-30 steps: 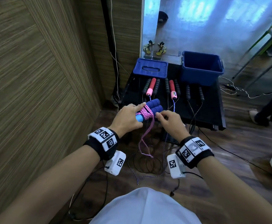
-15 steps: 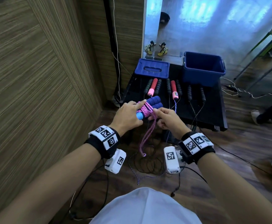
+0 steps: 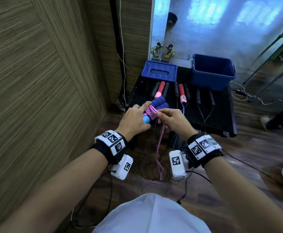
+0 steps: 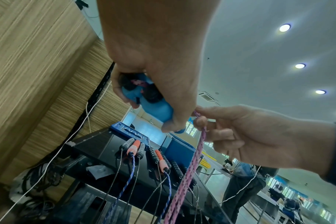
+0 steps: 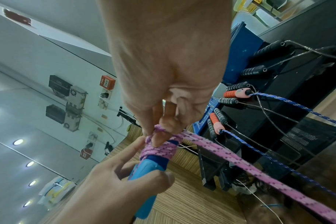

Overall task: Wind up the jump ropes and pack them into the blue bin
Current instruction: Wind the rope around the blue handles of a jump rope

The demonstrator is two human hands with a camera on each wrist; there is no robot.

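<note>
So the left hand [image 3: 134, 120] is gripping the two blue handles [image 3: 159, 105] bunched together, thumb and fingers curled round the lighter blue ends, index finger lying along the coils. The pink rope [image 3: 151, 111] is sitting wound around the middle of those handles in several turns (looks pretty snug in the right wrist view), and the rest is hanging down as a doubled strand toward the floor. The right hand [image 3: 172, 121] is pinching a bit of that pink rope right at the coils, fingertips touching the wrap. All of this is happening in the air in front of the black table [image 3: 221, 115]. The blue bin [image 3: 213, 78] is sitting open on the table's far right corner, well apart from the hands, with its blue lid [image 3: 159, 73] lying to its left. Other jump ropes [image 3: 181, 93] are lying in a row on the table, cords dangling off the near edge.
</note>
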